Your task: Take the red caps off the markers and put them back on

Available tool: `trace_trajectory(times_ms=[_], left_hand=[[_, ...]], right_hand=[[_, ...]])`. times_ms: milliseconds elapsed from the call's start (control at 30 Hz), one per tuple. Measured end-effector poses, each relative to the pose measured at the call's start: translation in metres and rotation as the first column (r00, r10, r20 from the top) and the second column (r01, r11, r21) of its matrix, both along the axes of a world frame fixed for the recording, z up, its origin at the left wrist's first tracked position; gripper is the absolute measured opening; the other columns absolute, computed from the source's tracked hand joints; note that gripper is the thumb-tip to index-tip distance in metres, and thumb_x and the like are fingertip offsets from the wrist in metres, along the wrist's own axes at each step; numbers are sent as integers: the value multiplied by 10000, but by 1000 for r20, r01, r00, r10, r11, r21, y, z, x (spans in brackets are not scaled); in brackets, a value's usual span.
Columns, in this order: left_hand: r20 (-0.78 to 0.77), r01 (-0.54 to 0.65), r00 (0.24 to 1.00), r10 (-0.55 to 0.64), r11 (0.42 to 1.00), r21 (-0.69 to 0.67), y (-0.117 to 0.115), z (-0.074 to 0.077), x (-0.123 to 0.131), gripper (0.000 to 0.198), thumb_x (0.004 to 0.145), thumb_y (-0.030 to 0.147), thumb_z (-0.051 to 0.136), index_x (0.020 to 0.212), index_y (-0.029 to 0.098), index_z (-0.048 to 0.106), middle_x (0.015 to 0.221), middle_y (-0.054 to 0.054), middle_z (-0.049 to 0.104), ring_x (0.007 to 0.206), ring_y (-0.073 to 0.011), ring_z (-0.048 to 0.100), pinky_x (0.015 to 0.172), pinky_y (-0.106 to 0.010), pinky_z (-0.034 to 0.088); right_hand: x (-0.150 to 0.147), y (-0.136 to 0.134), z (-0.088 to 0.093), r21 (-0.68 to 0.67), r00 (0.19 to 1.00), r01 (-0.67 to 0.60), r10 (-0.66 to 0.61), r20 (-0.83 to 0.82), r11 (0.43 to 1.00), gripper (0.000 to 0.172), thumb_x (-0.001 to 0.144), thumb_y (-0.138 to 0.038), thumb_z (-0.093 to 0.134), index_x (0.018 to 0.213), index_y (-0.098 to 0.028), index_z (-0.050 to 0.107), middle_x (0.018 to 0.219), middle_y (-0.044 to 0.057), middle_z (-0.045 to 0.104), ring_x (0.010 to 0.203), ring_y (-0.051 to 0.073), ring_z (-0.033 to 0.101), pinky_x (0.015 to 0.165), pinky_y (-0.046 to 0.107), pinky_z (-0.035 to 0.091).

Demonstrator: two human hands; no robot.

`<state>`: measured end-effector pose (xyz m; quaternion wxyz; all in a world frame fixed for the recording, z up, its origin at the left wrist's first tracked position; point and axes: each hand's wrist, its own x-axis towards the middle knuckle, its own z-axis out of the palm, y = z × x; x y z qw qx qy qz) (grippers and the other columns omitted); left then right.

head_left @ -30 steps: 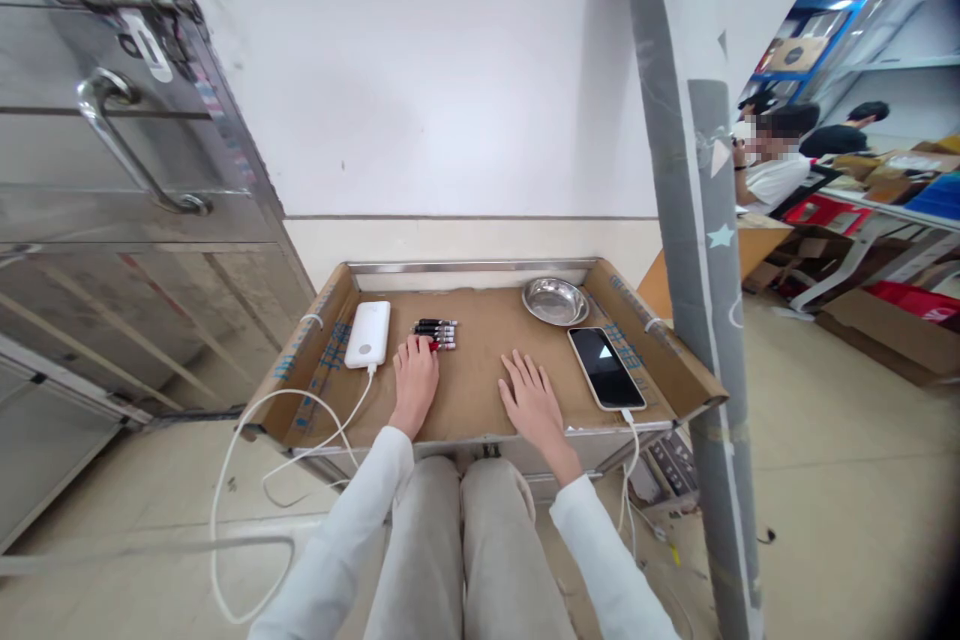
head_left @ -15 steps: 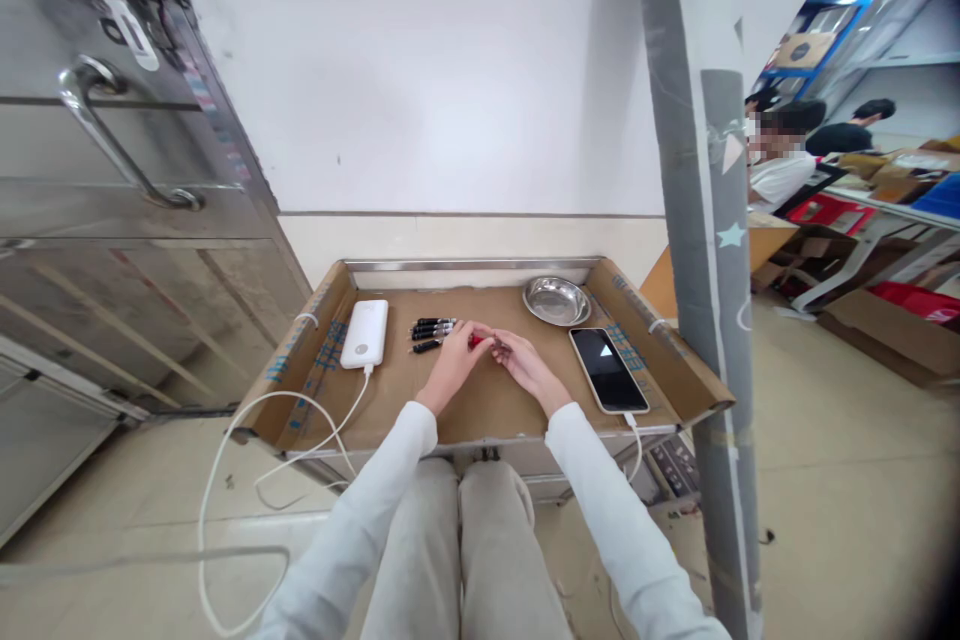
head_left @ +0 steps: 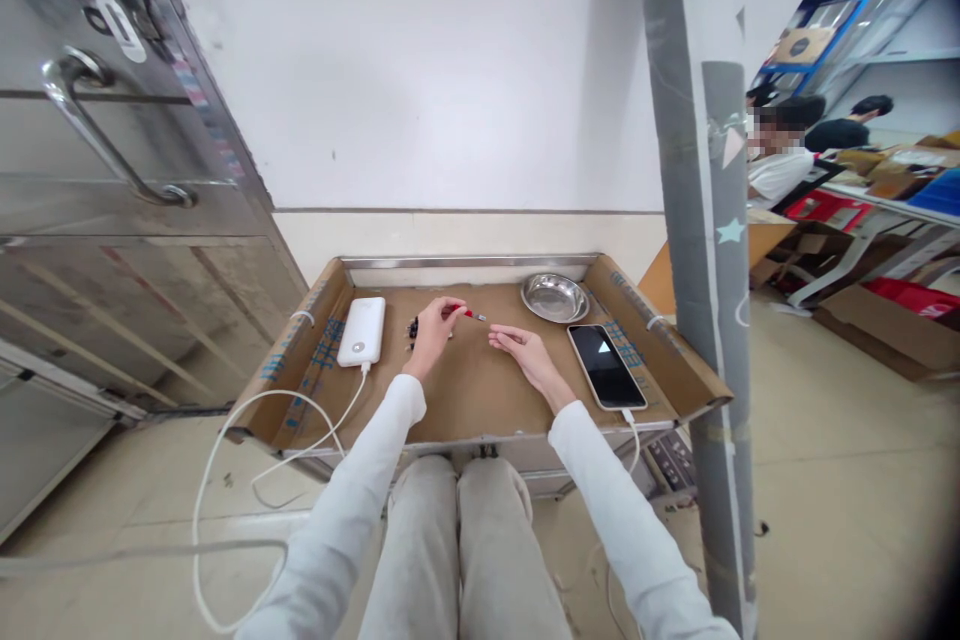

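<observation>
My left hand (head_left: 431,332) is closed in a pinch on a small red stick-like piece with a silvery end (head_left: 471,313), which points right. Its exact kind is too small to tell. My right hand (head_left: 525,352) is a little to the right, apart from that piece. Its thumb and fingers are pressed together at the tips, and anything between them is too small to make out. Several short black stick-like pieces (head_left: 412,328) lie on the cardboard lining, mostly hidden behind my left hand.
The cardboard-lined tray table (head_left: 480,400) has raised sides. On it are a white power bank (head_left: 362,332) with a cable, a round metal dish (head_left: 555,298) and a phone (head_left: 607,367) plugged into a white cable. A wrapped grey post (head_left: 712,320) stands at right; people sit beyond.
My hands have come apart. The left has moved left and slightly up with the red piece, now covering most of the black pieces; the right stays near its place.
</observation>
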<state>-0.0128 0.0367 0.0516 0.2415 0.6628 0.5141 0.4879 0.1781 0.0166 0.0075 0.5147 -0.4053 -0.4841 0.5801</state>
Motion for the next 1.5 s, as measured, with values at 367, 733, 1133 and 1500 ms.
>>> trace_trajectory(times_ms=[367, 733, 1133, 1500], left_hand=[[-554, 142, 833, -23, 975, 173, -19, -34, 16, 202, 915, 172, 399, 1028, 183, 566, 1031, -74, 591, 984, -198, 540, 911, -363, 420], [-594, 229, 797, -108, 964, 132, -21, -39, 21, 160, 922, 228, 418, 959, 185, 568, 988, -62, 577, 953, -188, 539, 901, -353, 426], [-683, 128, 730, 29, 976, 178, -10, -40, 26, 168, 925, 246, 408, 938, 186, 565, 932, -62, 557, 896, -199, 534, 881, -352, 401], [-722, -113, 644, 254, 965, 238, -17, -41, 23, 190, 925, 253, 389, 937, 157, 553, 951, -99, 552, 917, -239, 505, 814, -354, 396]], right_hand=[[-9, -24, 6, 510, 602, -228, -291, 743, 830, 331, 893, -179, 410, 1163, -236, 593, 1179, 56, 607, 1123, 178, 525, 985, 356, 389], [-1, -14, 1, 514, 379, -193, -420, 825, 835, 229, 915, -234, 425, 973, -220, 647, 967, 51, 631, 913, 203, 528, 828, 317, 391], [-1, -3, 4, 520, 327, -198, -445, 834, 831, 253, 929, -238, 401, 1017, -215, 637, 976, 61, 627, 915, 207, 524, 829, 318, 377], [-4, -4, 0, 596, 230, -175, -556, 799, 784, 188, 914, -207, 420, 939, -205, 606, 932, 72, 588, 872, 210, 518, 791, 319, 361]])
